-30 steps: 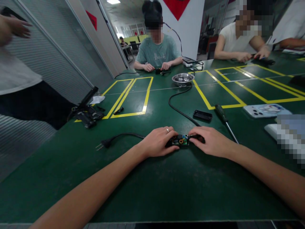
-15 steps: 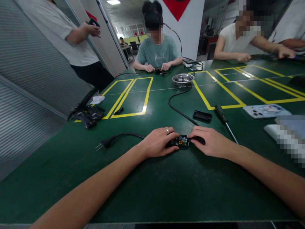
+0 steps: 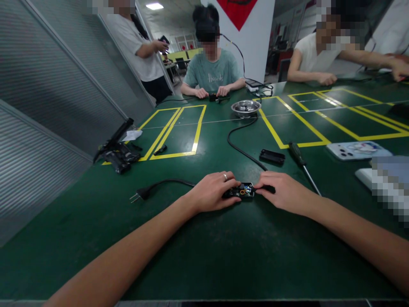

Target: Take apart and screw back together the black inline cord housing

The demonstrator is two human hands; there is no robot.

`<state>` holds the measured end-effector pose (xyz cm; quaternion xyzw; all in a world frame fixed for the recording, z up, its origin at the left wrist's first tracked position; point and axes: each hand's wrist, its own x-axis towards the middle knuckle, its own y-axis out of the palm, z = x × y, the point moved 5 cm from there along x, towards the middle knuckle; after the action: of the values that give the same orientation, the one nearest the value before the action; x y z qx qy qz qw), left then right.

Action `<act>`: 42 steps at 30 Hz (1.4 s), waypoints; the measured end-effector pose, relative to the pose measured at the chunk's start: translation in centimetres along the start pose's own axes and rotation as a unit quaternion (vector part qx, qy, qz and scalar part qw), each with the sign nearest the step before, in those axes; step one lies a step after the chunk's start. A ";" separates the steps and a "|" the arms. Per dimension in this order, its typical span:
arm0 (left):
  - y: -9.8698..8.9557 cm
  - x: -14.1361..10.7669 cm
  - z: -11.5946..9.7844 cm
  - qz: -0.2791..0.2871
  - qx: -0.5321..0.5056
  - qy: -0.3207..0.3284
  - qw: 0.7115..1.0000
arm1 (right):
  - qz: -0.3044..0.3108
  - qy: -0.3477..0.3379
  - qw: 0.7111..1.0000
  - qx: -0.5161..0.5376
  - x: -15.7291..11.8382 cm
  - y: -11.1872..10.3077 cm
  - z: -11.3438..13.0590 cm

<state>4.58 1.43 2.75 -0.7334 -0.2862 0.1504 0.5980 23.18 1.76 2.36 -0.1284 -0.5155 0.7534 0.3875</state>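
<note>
My left hand (image 3: 214,192), with a ring on one finger, grips the left part of a small opened black housing (image 3: 247,196) on the table. Coloured wires and an orange ring-shaped coil show inside it. At the housing's right end, my right hand (image 3: 281,189) pinches a black cable (image 3: 265,188) where it meets the case. A cord with a two-pin plug (image 3: 142,194) runs out to the left from under my left hand. Beyond my right hand lies a black cover (image 3: 272,156), its hollow side up. My left fingers hide part of the housing.
A screwdriver (image 3: 303,166) lies right of the cover, with a phone (image 3: 358,150) farther right. A metal bowl (image 3: 246,107) stands at the back. Black parts (image 3: 119,155) lie at left on the green table (image 3: 217,256). Co-workers (image 3: 212,72) sit across.
My hands keep their hold on the housing and cable with hardly any motion. The standing person at the left has moved rightward, and a co-worker at the right reaches farther right.
</note>
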 end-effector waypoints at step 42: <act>-1.1 -1.6 3.2 0.096 -0.205 -0.186 0.956 | -0.085 0.147 0.968 -0.186 -0.1 -2.3 -9.1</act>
<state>1.29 3.17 2.82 -0.8235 -0.3452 0.2788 0.3535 29.67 8.23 0.41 -0.2629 -0.5928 0.5817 0.4910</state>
